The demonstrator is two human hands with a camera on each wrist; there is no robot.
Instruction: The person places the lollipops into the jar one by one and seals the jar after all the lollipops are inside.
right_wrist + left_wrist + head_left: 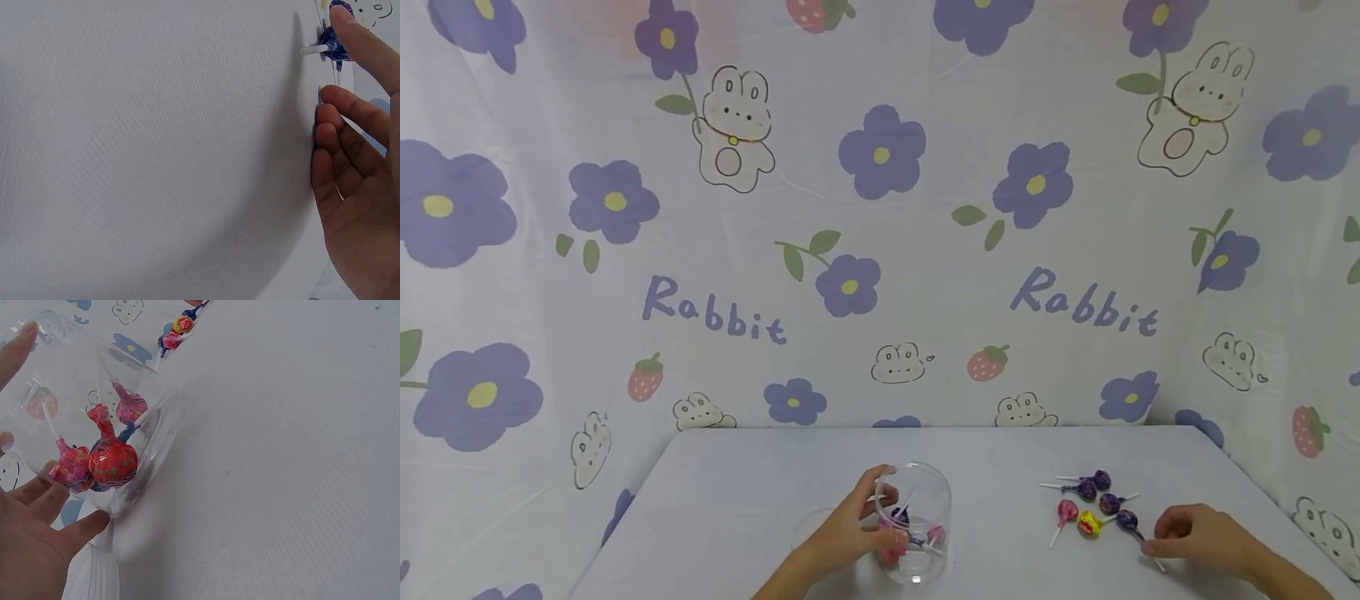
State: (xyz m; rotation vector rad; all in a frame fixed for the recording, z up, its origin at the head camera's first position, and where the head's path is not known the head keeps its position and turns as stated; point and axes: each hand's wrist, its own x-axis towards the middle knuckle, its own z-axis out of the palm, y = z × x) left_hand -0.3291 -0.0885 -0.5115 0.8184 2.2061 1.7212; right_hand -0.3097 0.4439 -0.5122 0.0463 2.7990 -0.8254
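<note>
My left hand (857, 521) holds a clear plastic jar (925, 483) by its side, fingers and thumb spread round the wall. Inside it, in the left wrist view, lie several wrapped lollipops, among them a red one (114, 464) and a pink one (74, 467). My right hand (1206, 537) rests low over the table at the right, thumb tip right at the stick of a purple lollipop (1127, 521). In the right wrist view its thumb and forefinger stand apart, the other fingers loosely bent on the tabletop.
Left of the right hand lie more lollipops on the white table (737, 500): a yellow one (1089, 523), a pink one (1067, 510) and several purple ones (1101, 480). A clear round lid (94, 575) lies beside the jar. A patterned curtain (880, 217) hangs behind.
</note>
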